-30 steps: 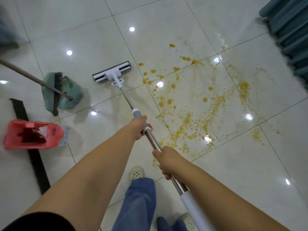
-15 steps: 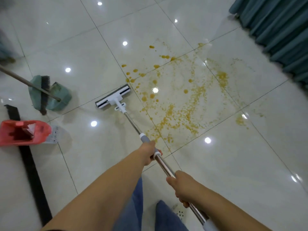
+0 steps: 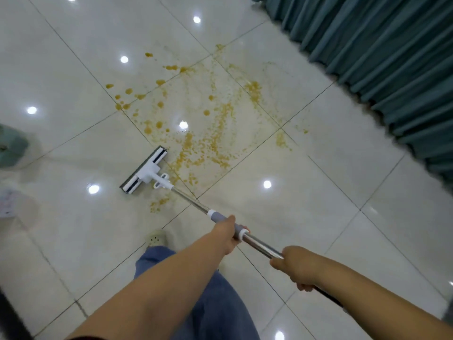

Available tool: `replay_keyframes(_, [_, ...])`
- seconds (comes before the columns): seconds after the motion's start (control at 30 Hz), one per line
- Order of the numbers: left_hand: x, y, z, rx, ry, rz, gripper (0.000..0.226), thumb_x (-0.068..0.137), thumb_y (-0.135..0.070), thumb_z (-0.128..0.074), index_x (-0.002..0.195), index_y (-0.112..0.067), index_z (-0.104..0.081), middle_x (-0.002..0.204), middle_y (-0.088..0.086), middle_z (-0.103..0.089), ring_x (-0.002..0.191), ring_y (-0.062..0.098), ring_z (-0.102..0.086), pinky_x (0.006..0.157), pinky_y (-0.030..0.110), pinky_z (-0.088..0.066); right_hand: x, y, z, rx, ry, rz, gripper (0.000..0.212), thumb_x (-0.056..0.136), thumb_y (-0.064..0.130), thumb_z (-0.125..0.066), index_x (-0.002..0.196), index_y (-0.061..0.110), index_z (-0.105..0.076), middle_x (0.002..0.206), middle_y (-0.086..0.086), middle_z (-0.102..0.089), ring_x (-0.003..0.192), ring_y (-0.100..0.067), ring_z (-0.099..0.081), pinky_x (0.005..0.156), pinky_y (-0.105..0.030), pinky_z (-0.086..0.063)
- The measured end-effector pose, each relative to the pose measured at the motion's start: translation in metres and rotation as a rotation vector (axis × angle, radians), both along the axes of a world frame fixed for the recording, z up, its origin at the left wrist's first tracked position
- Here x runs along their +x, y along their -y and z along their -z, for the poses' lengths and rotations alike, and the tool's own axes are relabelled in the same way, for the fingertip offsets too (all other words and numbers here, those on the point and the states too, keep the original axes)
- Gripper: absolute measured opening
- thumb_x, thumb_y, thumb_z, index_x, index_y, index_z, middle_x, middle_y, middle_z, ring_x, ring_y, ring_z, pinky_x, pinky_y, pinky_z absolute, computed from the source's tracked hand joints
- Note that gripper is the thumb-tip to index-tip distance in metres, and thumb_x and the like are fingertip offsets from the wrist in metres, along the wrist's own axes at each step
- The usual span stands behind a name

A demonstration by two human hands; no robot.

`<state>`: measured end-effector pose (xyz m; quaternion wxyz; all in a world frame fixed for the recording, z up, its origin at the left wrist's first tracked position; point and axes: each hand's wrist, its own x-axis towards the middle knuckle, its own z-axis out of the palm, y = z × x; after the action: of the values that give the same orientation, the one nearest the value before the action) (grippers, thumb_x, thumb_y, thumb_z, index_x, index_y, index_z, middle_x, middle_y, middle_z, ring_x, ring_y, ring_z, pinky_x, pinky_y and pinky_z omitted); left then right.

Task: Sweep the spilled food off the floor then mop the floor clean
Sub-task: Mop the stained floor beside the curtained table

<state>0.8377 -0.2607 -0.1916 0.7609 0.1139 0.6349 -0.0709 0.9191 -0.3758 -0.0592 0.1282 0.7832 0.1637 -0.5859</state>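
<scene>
A flat white mop head (image 3: 144, 169) lies on the glossy white tile floor (image 3: 306, 217), at the near left edge of a yellow-orange smear of spilled food (image 3: 203, 123). Its metal handle (image 3: 191, 202) runs back toward me. My left hand (image 3: 226, 234) grips the grey sleeve on the handle. My right hand (image 3: 295, 267) grips the bare metal farther back. A few yellow flecks (image 3: 159, 203) lie on the near side of the mop head.
Teal curtains (image 3: 392, 65) hang along the right side. A green dustpan (image 3: 11, 148) shows at the left edge, with a pale blurred object (image 3: 9, 201) below it. My slipper (image 3: 155, 238) and blue trouser leg (image 3: 208, 290) are beneath my arms.
The mop head has been pulled nearer to me and turned, now touching the spill's near edge. The view has swung right, so the red dustpan and broom have left the picture.
</scene>
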Motion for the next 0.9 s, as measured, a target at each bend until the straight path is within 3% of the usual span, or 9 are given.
replay_keyframes(0.1, [0.003, -0.015, -0.006, 0.017, -0.004, -0.053, 0.039, 0.096, -0.021, -0.053, 0.127, 0.0, -0.044, 0.08, 0.012, -0.058, 0.064, 0.022, -0.058, 0.073, 0.04, -0.056, -0.004, -0.01, -0.01, 0.091, 0.182, -0.235, 0.031, 0.089, 0.045, -0.054, 0.097, 0.015, -0.052, 0.082, 0.0, -0.052, 0.068, -0.017, -0.052, 0.048, -0.022, -0.037])
replay_keyframes(0.23, [-0.006, -0.037, -0.021, 0.062, -0.005, -0.088, 0.033, 0.094, -0.018, -0.055, 0.12, -0.001, -0.043, 0.08, 0.01, -0.056, 0.064, 0.022, -0.058, 0.069, 0.038, -0.055, -0.01, -0.032, -0.027, 0.106, 0.194, -0.36, 0.017, 0.087, 0.024, -0.059, 0.083, 0.018, -0.044, 0.071, 0.004, -0.042, 0.066, -0.015, -0.051, 0.043, -0.018, -0.032])
replay_keyframes(0.43, [-0.042, -0.068, -0.038, 0.041, -0.031, -0.112, 0.04, 0.085, -0.015, -0.068, 0.114, -0.003, -0.043, 0.085, 0.012, -0.053, 0.067, 0.024, -0.057, 0.057, 0.037, -0.054, -0.025, -0.057, -0.046, 0.108, -0.104, 0.039, 0.014, 0.082, 0.013, -0.062, 0.081, 0.012, -0.048, 0.067, -0.005, -0.047, 0.043, -0.013, -0.044, 0.039, -0.022, -0.04])
replay_keyframes(0.67, [-0.094, -0.137, -0.039, 0.052, 0.014, -0.3, 0.034, 0.085, -0.02, -0.067, 0.11, -0.005, -0.05, 0.082, 0.011, -0.056, 0.068, 0.022, -0.056, 0.057, 0.037, -0.053, -0.051, -0.124, -0.022, 0.06, -0.52, 0.509, 0.023, 0.084, 0.01, -0.068, 0.091, 0.01, -0.046, 0.058, -0.002, -0.046, 0.045, -0.009, -0.038, 0.035, -0.016, -0.033])
replay_keyframes(0.73, [-0.1, -0.152, -0.035, 0.072, 0.04, -0.335, 0.03, 0.088, -0.017, -0.064, 0.111, -0.003, -0.049, 0.081, 0.013, -0.057, 0.069, 0.023, -0.058, 0.059, 0.04, -0.057, -0.055, -0.142, -0.016, 0.081, -0.515, 0.449, 0.018, 0.086, 0.012, -0.065, 0.094, 0.009, -0.049, 0.058, -0.002, -0.049, 0.045, -0.009, -0.041, 0.038, -0.017, -0.038])
replay_keyframes(0.83, [-0.099, -0.167, -0.029, 0.085, 0.08, -0.327, 0.025, 0.094, -0.012, -0.055, 0.112, 0.002, -0.046, 0.081, 0.016, -0.059, 0.068, 0.025, -0.061, 0.049, 0.036, -0.059, -0.063, -0.163, -0.016, 0.154, -0.336, 0.198, 0.012, 0.088, 0.014, -0.062, 0.092, 0.008, -0.052, 0.063, -0.004, -0.052, 0.047, -0.011, -0.047, 0.044, -0.021, -0.044])
replay_keyframes(0.9, [-0.097, -0.168, -0.024, 0.11, 0.073, -0.274, 0.023, 0.094, -0.009, -0.054, 0.112, 0.003, -0.044, 0.082, 0.017, -0.057, 0.067, 0.024, -0.06, 0.051, 0.036, -0.058, -0.065, -0.168, -0.016, 0.183, -0.269, 0.096, 0.011, 0.09, 0.016, -0.058, 0.091, 0.01, -0.05, 0.068, -0.005, -0.052, 0.049, -0.012, -0.047, 0.043, -0.021, -0.043])
